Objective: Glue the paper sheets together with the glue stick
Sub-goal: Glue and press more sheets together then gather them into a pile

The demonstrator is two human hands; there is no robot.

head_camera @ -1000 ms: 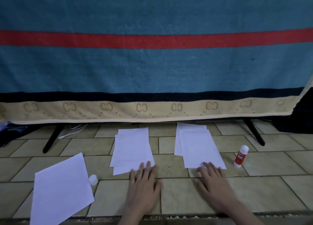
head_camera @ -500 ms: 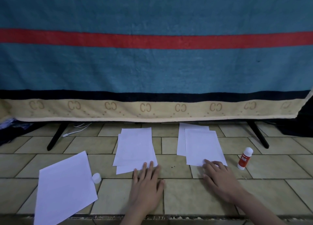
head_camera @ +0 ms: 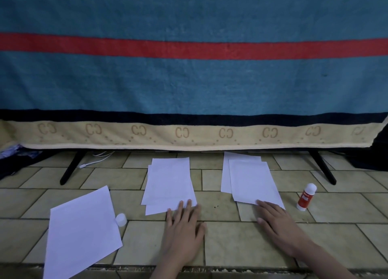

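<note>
Three lots of white paper lie on the tiled floor: a single sheet [head_camera: 81, 232] at the left, a middle pair [head_camera: 169, 182] and a right pair [head_camera: 251, 179], each pair overlapping. My left hand [head_camera: 183, 228] rests flat with its fingertips on the middle pair's near edge. The fingers of my right hand [head_camera: 277, 224] lie flat on the near corner of the right pair. A red and white glue stick [head_camera: 306, 197] stands upright to the right of that hand, uncapped it seems. Its white cap [head_camera: 121, 219] lies beside the left sheet.
A blue blanket with a red stripe and a beige border [head_camera: 189, 134] hangs over a stand, whose black legs [head_camera: 70, 167] [head_camera: 324, 167] reach the floor. A white cable [head_camera: 94, 160] lies under it. A rough ledge [head_camera: 231, 269] edges the floor near me.
My right hand has slid a little to the right along the near edge of the right pair. The view has shifted slightly. The left hand, papers and glue stick stay put.
</note>
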